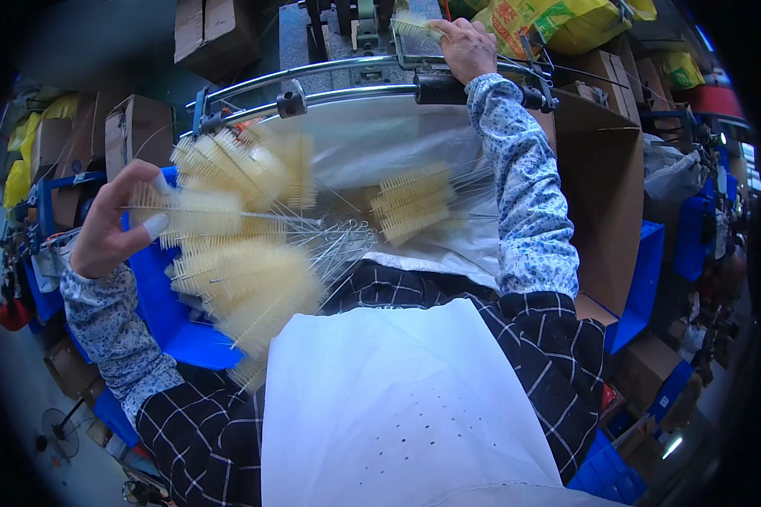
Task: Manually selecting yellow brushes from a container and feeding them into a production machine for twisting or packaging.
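Note:
My left hand (114, 224) pinches the bristle end of a pale yellow bottle brush (199, 211) over a heap of several like brushes (245, 279) with twisted wire handles, lying across a blue bin (156, 296). My right hand (465, 46) reaches far forward and holds one brush (414, 27) at a metal machine fixture (355, 21) beyond two chrome rails (330, 80). A small bundle of brushes (410, 203) rests on clear plastic sheet (380, 135) between my arms.
A white apron (397, 406) covers my lap. Cardboard boxes (139, 127) stand at the left and back, a big brown box (604, 194) at the right. Yellow sacks (558, 21) lie at the back right. Blue crates (643, 270) line the right side.

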A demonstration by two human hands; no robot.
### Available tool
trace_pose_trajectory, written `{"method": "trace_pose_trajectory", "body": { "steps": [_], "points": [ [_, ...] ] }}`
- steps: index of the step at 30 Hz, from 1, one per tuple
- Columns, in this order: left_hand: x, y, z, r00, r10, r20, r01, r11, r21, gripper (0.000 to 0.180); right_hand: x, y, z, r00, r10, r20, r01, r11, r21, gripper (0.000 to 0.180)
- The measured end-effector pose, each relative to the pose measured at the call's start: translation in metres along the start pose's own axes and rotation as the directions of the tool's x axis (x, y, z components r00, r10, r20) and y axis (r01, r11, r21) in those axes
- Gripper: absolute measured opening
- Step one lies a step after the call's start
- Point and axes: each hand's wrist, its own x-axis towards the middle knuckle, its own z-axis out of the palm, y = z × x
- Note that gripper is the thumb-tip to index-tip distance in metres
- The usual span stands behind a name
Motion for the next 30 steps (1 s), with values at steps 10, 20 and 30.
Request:
{"method": "trace_pose_trajectory", "body": {
  "steps": [10, 20, 30],
  "points": [
    [0.022, 0.001, 0.004, 0.968, 0.249, 0.025, -0.25, 0.968, 0.028, 0.056, 0.019, 0.003, -0.012, 0.967, -0.066, 0.247, 0.037, 0.992, 0.119, 0.028],
    [0.015, -0.008, -0.005, 0.964, 0.266, 0.028, -0.267, 0.961, 0.067, 0.065, -0.014, 0.036, 0.0, 0.965, 0.23, -0.125, -0.241, 0.967, -0.078, 0.034],
    [0.007, 0.003, -0.008, 0.972, 0.233, -0.032, -0.231, 0.971, 0.053, 0.065, -0.003, -0.006, 0.011, 0.966, 0.252, -0.065, -0.237, 0.955, 0.176, 0.032]
  ]
}}
